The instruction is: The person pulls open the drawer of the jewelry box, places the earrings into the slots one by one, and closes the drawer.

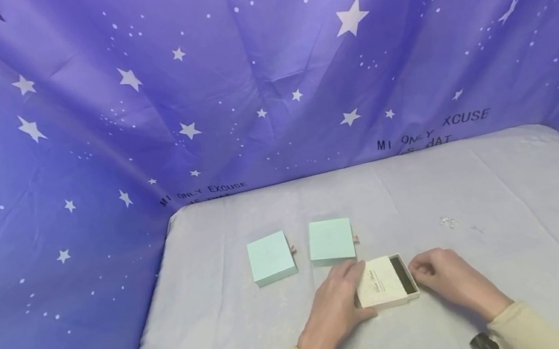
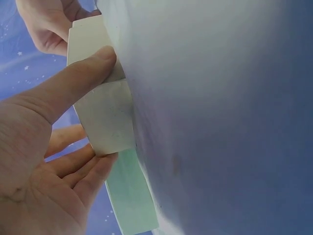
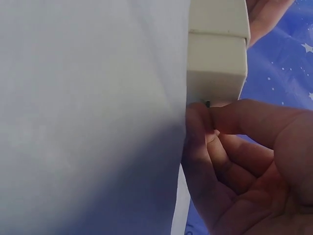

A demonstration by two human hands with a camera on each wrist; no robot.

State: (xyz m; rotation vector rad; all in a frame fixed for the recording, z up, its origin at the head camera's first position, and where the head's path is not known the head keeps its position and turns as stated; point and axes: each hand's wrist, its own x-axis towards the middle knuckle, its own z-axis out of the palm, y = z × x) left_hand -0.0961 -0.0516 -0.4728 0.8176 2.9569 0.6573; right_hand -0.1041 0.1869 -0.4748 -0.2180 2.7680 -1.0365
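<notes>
Along the bottom of the head view, pale sleeves (image 1: 526, 327) are showing, with a dark band (image 1: 486, 346) lying beside the right one. Right of lower centre, the left hand (image 1: 333, 303) is holding a cream box (image 1: 379, 284), its grip closing around the left end, thumb along the near side. The right hand (image 1: 452, 278) is keeping a narrow grip, thumb and finger pinching a small dark tab (image 3: 208, 104) at the end of the drawer (image 1: 414, 295), which is standing partly out and showing a dark interior. Just beyond, two mint boxes (image 1: 269, 256) (image 1: 331, 239) are sitting near centre; small shiny pieces (image 1: 449, 222) are lying farther right on the cloth-covered counter (image 1: 214, 319). A starry purple curtain (image 1: 254, 81) is filling the upper frame.
</notes>
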